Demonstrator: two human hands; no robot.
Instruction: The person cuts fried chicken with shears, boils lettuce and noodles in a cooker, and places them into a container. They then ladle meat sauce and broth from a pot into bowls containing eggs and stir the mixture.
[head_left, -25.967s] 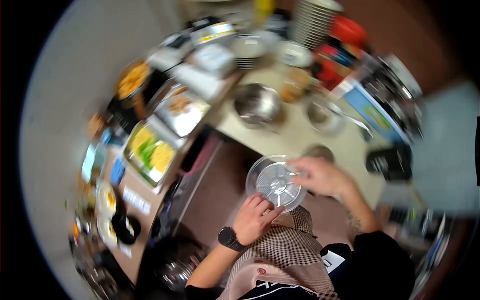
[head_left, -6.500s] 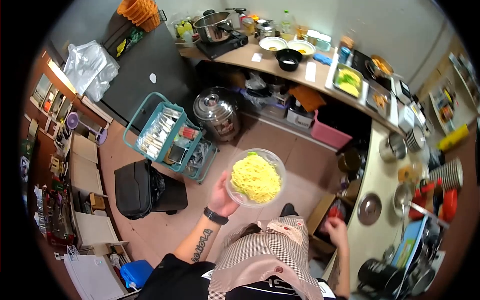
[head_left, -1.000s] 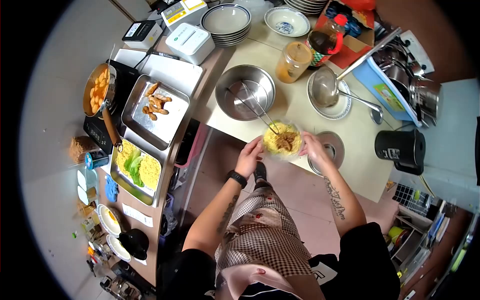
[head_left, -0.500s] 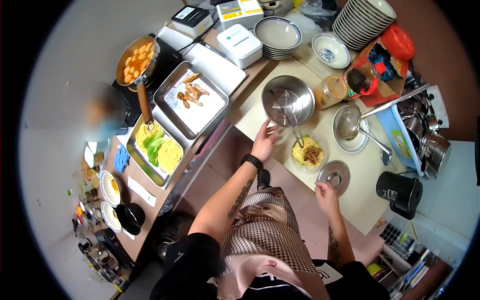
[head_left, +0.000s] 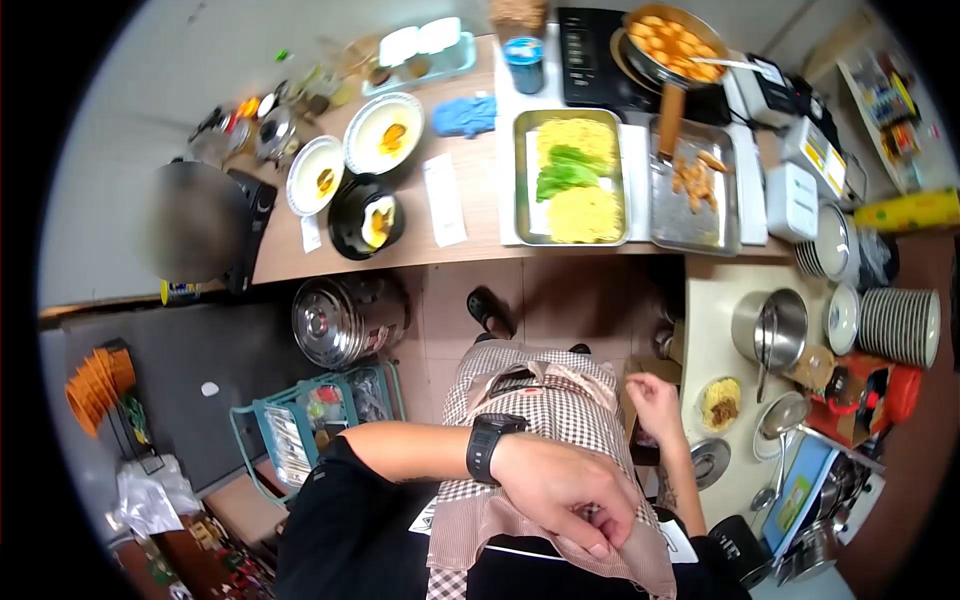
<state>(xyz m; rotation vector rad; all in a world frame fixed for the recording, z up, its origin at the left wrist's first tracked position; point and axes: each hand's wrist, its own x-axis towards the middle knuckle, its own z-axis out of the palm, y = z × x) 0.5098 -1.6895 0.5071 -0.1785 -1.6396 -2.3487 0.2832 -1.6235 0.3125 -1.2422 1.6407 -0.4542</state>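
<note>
Left hand (head_left: 565,498): fingers loosely curled, resting on the apron (head_left: 540,395), gripping nothing. Right hand (head_left: 655,405): half open, empty, at the counter (head_left: 705,350) edge. Noodle bowl (head_left: 720,403): on the counter, just beside the right hand.

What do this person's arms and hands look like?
Both hands are bare, no gloves. The left hand has a black wristwatch with a wide strap on its wrist, and a black short sleeve covers the upper arm. The right hand has no watch; its forearm shows a dark tattoo.
</note>
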